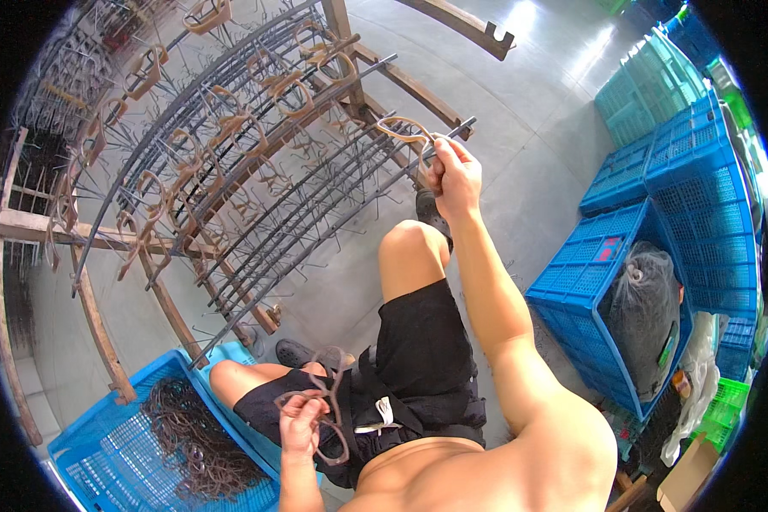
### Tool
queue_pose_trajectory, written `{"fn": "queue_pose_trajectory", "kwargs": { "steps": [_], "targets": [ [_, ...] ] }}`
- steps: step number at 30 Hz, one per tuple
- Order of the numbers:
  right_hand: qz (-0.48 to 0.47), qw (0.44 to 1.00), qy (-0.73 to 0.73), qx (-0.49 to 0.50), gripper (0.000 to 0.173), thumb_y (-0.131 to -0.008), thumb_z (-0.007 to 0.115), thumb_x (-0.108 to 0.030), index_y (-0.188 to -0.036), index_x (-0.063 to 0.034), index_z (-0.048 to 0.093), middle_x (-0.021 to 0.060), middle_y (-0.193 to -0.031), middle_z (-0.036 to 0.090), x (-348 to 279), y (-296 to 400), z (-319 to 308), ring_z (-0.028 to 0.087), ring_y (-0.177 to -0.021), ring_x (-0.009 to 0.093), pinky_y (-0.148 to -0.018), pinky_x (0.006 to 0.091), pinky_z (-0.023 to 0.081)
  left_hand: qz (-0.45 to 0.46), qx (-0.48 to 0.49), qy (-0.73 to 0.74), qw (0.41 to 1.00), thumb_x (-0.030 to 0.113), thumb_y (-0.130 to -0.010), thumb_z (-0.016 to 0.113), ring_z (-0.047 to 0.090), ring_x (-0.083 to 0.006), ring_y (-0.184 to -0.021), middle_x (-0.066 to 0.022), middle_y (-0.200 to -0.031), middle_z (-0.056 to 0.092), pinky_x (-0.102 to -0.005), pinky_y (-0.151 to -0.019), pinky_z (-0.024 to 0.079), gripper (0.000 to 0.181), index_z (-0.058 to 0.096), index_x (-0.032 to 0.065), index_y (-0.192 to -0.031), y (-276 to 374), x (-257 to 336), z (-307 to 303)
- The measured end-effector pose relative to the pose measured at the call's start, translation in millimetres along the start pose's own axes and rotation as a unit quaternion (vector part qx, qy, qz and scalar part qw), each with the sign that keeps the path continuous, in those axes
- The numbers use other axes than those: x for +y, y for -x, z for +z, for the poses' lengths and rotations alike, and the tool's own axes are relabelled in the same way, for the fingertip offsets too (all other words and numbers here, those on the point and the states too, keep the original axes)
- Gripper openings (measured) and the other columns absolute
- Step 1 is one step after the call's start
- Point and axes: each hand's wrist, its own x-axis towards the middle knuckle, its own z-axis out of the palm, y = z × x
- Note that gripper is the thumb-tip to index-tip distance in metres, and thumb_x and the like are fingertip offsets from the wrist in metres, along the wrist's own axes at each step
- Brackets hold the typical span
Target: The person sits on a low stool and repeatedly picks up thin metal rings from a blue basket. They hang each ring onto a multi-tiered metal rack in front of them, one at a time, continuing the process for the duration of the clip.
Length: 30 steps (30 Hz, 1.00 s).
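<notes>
My right hand [456, 174] is stretched far forward, pinching a tan eyeglass frame [400, 130] at the end of a dark metal rod [384, 190] on the rack. Whether the frame hangs on a hook there is hidden by my fingers. Low in front of my lap, my left hand [302, 425] grips brownish-purple eyeglass frames [338, 441]; their number is unclear. Similar tan frames [292, 96] hang from hooks on the upper rods. Left of my leg, a blue plastic crate [118, 457] holds a tangled heap of dark brown frames [195, 441].
A wooden rack [96, 320] with hooked rods fills the left side. A notched wooden arm [467, 29] juts in at the top. Stacked blue crates [697, 192] stand on the right, one holding a dark plastic bag [643, 313]. A green basket [723, 409] and cardboard [688, 473] lie lower right.
</notes>
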Motion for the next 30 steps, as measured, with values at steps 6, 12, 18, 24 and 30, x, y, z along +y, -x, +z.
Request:
{"fn": "queue_pose_trajectory", "kwargs": {
  "steps": [6, 12, 18, 24, 30],
  "targets": [
    [-0.055, 0.995, 0.081, -0.002, 0.018, -0.088, 0.056, -0.014, -0.098, -0.0005, 0.062, -0.0036, -0.052, 0.043, 8, 4, 10, 0.036, -0.037, 0.005, -0.034, 0.0207, 0.026, -0.055, -0.030, -0.029, 0.998, 0.010, -0.082, 0.064, 0.055, -0.0071, -0.063, -0.0085, -0.081, 0.065, -0.0141, -0.050, 0.036, 0.017, 0.064, -0.0026, -0.095, -5, -9, 18],
    [-0.109, 0.969, 0.220, -0.027, 0.020, -0.087, 0.059, -0.014, -0.102, -0.0029, 0.065, -0.0054, -0.060, 0.050, 22, 20, 15, 0.041, -0.043, 0.002, -0.038, 0.0191, 0.032, 0.047, -0.031, 0.025, 0.998, 0.013, -0.084, 0.063, 0.057, -0.0110, -0.067, -0.0095, -0.081, 0.064, -0.0150, -0.051, 0.038, 0.021, 0.063, -0.0036, -0.098, -16, 4, 39],
    [-0.146, 0.950, 0.275, -0.026, 0.018, -0.087, 0.058, -0.014, -0.100, -0.0028, 0.065, -0.0057, -0.060, 0.049, 13, 11, 8, 0.041, -0.047, 0.002, -0.040, 0.0198, 0.032, 0.123, -0.080, 0.096, 0.985, 0.014, -0.085, 0.062, 0.057, -0.0127, -0.065, -0.0104, -0.080, 0.064, -0.0164, -0.058, 0.042, 0.025, 0.061, -0.0041, -0.103, -29, 30, 90],
    [-0.082, 0.954, 0.289, -0.002, 0.019, -0.088, 0.056, -0.015, -0.101, -0.0021, 0.061, 0.0027, -0.065, 0.051, -8, 14, 14, 0.050, -0.056, 0.011, -0.049, 0.0240, 0.039, 0.147, -0.099, 0.107, 0.978, 0.010, -0.086, 0.060, 0.053, -0.0070, -0.064, -0.0076, -0.082, 0.063, -0.0157, -0.057, 0.039, 0.025, 0.060, -0.0038, -0.107, -34, 47, 110],
    [-0.311, 0.799, 0.459, -0.232, 0.026, -0.083, 0.058, -0.009, -0.105, 0.0008, 0.050, 0.0153, -0.096, 0.052, -14, 131, 31, 0.051, -0.091, 0.028, -0.081, 0.0340, 0.042, 0.226, 0.010, 0.119, 0.967, 0.007, -0.088, 0.056, 0.053, -0.0076, -0.070, -0.0061, -0.086, 0.062, -0.0180, -0.063, 0.042, 0.026, 0.057, -0.0046, -0.111, -40, 41, 146]
  ]
}}
